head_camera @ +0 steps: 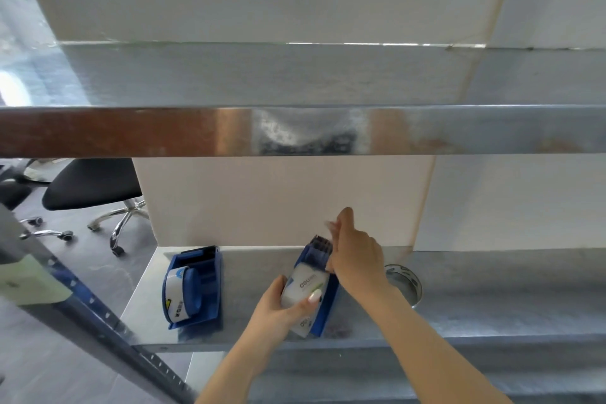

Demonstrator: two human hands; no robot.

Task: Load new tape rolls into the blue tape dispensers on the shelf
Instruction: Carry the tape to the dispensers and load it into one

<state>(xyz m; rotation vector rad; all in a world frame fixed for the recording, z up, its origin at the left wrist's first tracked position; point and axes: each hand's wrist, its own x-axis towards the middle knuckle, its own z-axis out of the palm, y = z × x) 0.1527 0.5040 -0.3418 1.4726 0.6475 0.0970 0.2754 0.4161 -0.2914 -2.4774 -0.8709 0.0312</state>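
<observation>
Two hands: left grip (278, 305) clasps tape roll (303, 289); right grip (355, 256) pinches tape end above dispenser (323, 272).

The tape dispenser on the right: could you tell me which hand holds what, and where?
The left hand grips the tape roll seated in the right dispenser; the right hand pinches something blurred near its cutter end.
</observation>
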